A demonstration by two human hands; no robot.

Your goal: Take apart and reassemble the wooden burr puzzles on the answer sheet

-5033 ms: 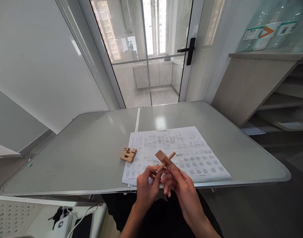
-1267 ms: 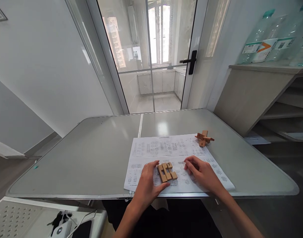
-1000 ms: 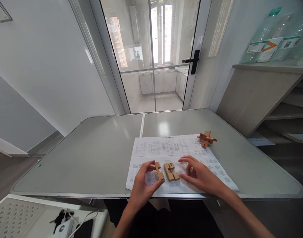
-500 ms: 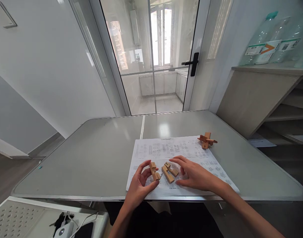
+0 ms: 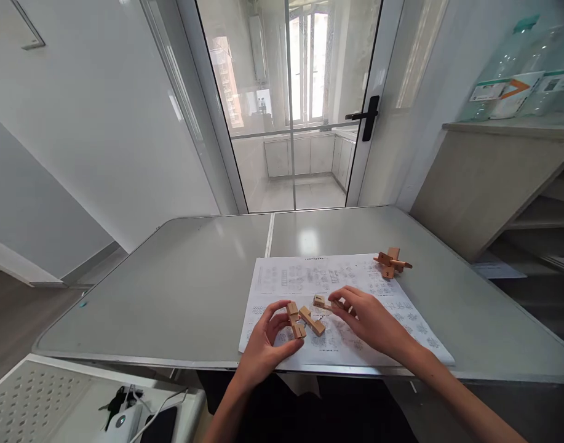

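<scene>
My left hand [image 5: 269,344] grips a notched wooden puzzle piece marked 1 [image 5: 296,321] between thumb and fingers, tilted above the printed sheet [image 5: 286,277]. Just right of it a second notched puzzle piece [image 5: 313,322] lies on the paper, held by neither hand. My right hand [image 5: 362,314] pinches one end of the puzzle piece marked 3 [image 5: 319,301]; the fingers hide that end. Beyond, at the sheet's upper right corner, rests an assembled cross of darker wooden pieces [image 5: 391,263], one bearing a 2.
The grey table [image 5: 180,289] carries the sheet near its front edge. At lower left a white perforated shelf [image 5: 55,394] holds keys, a white device, a cable and a dark phone. Large bottles [image 5: 507,80] stand on a cabinet at right; a glass door [image 5: 295,123] is behind.
The dark cross went from my hands to the sheet's upper right corner. The lighter pieces came to the middle and were separated; my right hand has taken the piece marked 3 away to the right.
</scene>
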